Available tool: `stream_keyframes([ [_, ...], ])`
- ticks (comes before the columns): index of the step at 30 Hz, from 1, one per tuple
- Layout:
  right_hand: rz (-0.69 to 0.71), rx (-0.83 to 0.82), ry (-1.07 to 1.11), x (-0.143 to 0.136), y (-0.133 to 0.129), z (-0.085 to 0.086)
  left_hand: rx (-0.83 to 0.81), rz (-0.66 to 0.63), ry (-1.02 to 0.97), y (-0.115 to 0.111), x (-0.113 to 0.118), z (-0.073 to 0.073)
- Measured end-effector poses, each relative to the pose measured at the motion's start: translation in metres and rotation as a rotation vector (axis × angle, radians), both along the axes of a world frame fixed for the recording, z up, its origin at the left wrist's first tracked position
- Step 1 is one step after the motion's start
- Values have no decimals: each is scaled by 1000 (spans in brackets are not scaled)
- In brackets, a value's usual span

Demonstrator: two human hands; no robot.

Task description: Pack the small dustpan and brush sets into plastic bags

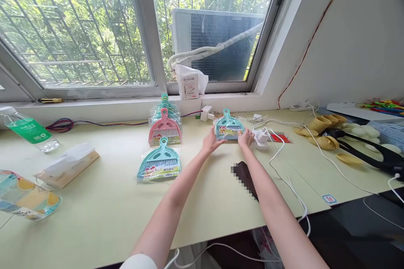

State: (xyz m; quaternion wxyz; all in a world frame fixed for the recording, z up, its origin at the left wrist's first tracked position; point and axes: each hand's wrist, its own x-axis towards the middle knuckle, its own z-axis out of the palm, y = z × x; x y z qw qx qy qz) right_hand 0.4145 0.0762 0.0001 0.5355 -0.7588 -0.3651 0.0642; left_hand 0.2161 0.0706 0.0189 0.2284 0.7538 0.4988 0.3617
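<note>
A light-blue mini dustpan and brush set (229, 128), wrapped in clear plastic, lies toward the back of the table with its handle pointing at the window. My left hand (211, 142) grips its left lower corner, thumb along the near edge. On the opposite corner my right hand (246, 138) has its fingers closed on the wrapper. To the left, a pink dustpan set (164, 128) leans at the front of a row of several green ones (164, 103). Nearer to me lies another light-blue dustpan set (161, 162), apart from both hands.
White chargers and cables (261, 138) sit just right of my right hand. A dark phone-like object (248, 176) lies by my right forearm. Leftward are a tissue pack (67, 164), a green-labelled bottle (31, 132) and another bottle (28, 197). Yellow cup-like parts (325, 128) stand at right.
</note>
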Motion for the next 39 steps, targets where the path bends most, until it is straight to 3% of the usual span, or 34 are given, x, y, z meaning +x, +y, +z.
stream_keyframes([
  [2, -8, 10, 4, 0, -1, -2, 87, -40, 209, -5, 2, 3],
  [4, 25, 16, 64, 3, -2, -2, 93, -18, 292, -6, 6, 5],
  [8, 81, -92, 85, 14, -9, 1, 20, 96, 224, -3, 12, 8],
  [15, 28, -145, 28, 14, -12, 15, -40, 144, 197, -9, 33, 12],
  [20, 55, 37, -193, -13, -31, 21, -37, 128, 216, -24, 41, 12],
  [25, 158, 181, -329, -65, -66, 28, -2, 129, 205, -34, 23, 18],
  [29, 412, 139, -218, -121, -96, 24, 99, 142, 241, -45, -24, 38],
  [31, 619, 16, -123, -151, -109, 18, 161, 190, 283, -53, -65, 50],
  [34, 855, -181, -103, -196, -125, 11, 211, 343, 366, -72, -144, 61],
  [37, 887, -257, -166, -239, -133, 10, 142, 564, 341, -100, -227, 56],
  [39, 851, -241, -197, -261, -135, 9, -31, 658, 187, -121, -272, 45],
])
